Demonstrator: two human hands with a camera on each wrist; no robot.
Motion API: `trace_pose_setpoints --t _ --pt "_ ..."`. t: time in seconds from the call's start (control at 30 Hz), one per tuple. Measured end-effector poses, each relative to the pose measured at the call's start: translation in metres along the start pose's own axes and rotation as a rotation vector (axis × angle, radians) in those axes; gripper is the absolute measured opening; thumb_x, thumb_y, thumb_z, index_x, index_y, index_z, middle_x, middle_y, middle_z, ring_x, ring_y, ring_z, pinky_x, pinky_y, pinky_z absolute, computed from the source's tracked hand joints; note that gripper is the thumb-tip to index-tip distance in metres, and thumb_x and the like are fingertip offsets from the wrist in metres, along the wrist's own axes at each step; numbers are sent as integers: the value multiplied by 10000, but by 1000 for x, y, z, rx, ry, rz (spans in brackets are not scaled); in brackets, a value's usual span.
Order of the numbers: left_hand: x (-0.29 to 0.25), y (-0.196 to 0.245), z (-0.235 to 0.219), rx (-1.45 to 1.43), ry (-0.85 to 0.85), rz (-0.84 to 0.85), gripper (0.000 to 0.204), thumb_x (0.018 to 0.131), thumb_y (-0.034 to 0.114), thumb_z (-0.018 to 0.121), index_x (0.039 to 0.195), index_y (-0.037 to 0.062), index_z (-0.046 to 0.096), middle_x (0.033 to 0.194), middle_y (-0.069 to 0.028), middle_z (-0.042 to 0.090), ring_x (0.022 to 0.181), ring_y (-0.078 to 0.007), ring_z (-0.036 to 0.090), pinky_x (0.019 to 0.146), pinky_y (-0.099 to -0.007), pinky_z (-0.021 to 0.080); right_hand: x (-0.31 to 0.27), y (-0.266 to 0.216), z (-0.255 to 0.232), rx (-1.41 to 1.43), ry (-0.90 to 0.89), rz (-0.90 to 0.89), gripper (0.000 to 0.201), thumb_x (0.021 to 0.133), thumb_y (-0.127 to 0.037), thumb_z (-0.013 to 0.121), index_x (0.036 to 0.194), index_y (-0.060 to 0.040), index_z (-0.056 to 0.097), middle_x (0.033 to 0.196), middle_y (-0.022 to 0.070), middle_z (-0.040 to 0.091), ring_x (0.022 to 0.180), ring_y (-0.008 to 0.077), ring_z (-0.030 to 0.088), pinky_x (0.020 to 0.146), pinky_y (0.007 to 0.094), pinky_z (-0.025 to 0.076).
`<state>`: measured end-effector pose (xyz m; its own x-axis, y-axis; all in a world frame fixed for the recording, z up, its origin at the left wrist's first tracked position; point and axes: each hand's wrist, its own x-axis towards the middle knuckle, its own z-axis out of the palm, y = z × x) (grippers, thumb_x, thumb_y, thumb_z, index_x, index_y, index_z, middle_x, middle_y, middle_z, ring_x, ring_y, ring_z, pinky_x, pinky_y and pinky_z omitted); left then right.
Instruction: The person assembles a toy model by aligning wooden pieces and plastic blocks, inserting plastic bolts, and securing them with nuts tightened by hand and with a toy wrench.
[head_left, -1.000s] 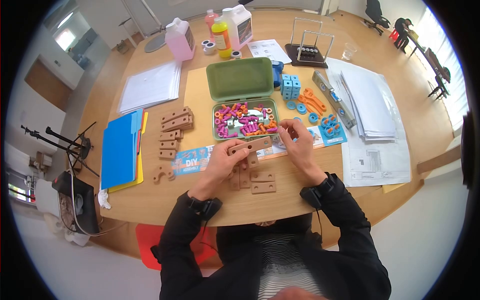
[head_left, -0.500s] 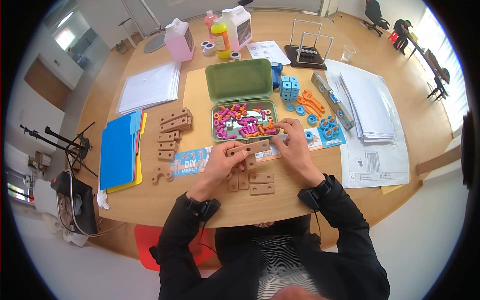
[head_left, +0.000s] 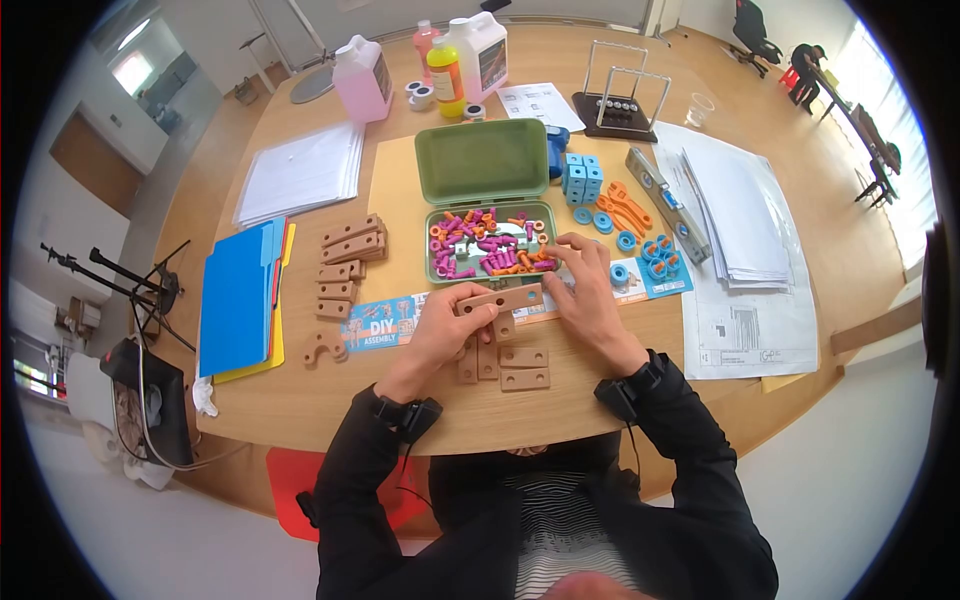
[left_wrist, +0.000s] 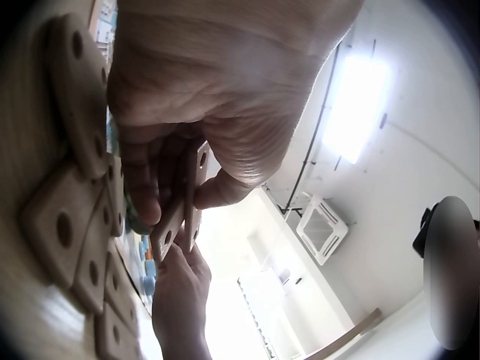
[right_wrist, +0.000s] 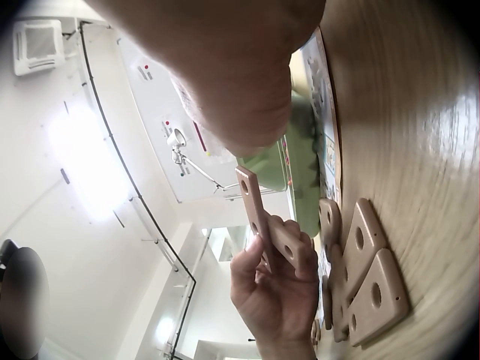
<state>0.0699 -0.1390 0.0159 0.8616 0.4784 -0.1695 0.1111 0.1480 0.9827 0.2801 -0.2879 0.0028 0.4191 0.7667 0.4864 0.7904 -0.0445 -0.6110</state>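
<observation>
In the head view the left hand pinches a long brown strip with holes, and a second brown piece hangs below it at an angle. The right wrist view shows the two strips crossing in the fingers of the left hand. At the right front corner of the green box is the right hand, its fingertips bent over the edge by the orange and purple bolts. What those fingertips touch is hidden.
Loose brown strips lie just in front of the hands, with more stacked at the left. Blue folders, light blue blocks, orange tools, a level and papers surround the work area. Bottles stand behind.
The right hand has moved from beside the strip's end up and left to the box's corner. The left hand keeps its hold on the brown pieces, nearly in place.
</observation>
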Motion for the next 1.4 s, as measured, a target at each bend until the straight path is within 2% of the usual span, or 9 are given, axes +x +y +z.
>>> trace_pose_setpoints --t 0.3,0.6,0.67,0.87,0.97,1.1,1.2,1.27,1.4 --pt "0 1 1 26 9 -2 227 1008 127 732 1170 -30 710 940 -56 743 736 -108 685 692 -259 565 6 -2 -2 -20 -25 -27 388 974 -121 692 1349 -31 651 1438 131 585 1373 383 460 1132 480 404" --pt "0 0 2 37 6 2 236 1014 129 724 1184 -35 713 951 -60 741 735 -107 680 689 -251 565 7 0 1 -169 -91 -113 387 1015 -92 626 1400 -64 638 1347 109 662 1383 361 496 1139 486 375" --pt "0 -1 3 14 31 22 232 1004 147 728 1159 -25 723 849 -24 723 686 -75 660 612 -233 502 8 3 2 -130 -72 -126 364 999 -62 639 1362 -63 662 1315 106 666 1356 350 513 1124 481 385" --pt "-1 1 4 45 40 12 236 1007 161 730 1157 -20 725 845 -22 722 688 -74 661 608 -235 498 10 5 0 -59 -31 -116 298 980 -13 642 1267 -50 714 1249 106 680 1252 342 547 1084 448 422" --pt "-1 3 2 69 18 -7 230 1008 133 726 1174 -26 717 917 -54 740 725 -104 685 672 -250 559 11 6 2 -31 16 -101 252 983 -1 654 1217 -46 737 1199 110 684 1219 339 554 1041 436 449" --pt "-1 4 3 53 15 2 225 1009 133 724 1165 -29 717 906 -58 740 725 -107 688 675 -254 561 13 9 4 9 59 -111 246 964 0 692 1200 -45 741 1168 114 675 1166 337 571 1002 426 459" --pt "0 3 2 47 17 6 218 1019 131 717 1161 -34 713 909 -59 737 728 -108 689 681 -255 563 15 1 -2 94 145 -141 274 951 49 702 1208 -35 744 1151 126 678 1113 325 621 942 399 518" --pt "1 1 2 47 16 5 212 1031 130 708 1161 -37 707 902 -54 727 732 -109 688 691 -259 568 14 -9 -5 265 177 -268 307 930 115 710 1211 -6 738 1144 146 700 1012 298 689 848 366 563" --pt "0 5 4 47 19 -9 210 1040 132 703 1164 -37 704 906 -48 719 740 -107 687 701 -261 571 6 -32 -8 372 78 -359 332 897 123 733 1207 3 726 1197 153 699 1015 322 699 873 384 580"
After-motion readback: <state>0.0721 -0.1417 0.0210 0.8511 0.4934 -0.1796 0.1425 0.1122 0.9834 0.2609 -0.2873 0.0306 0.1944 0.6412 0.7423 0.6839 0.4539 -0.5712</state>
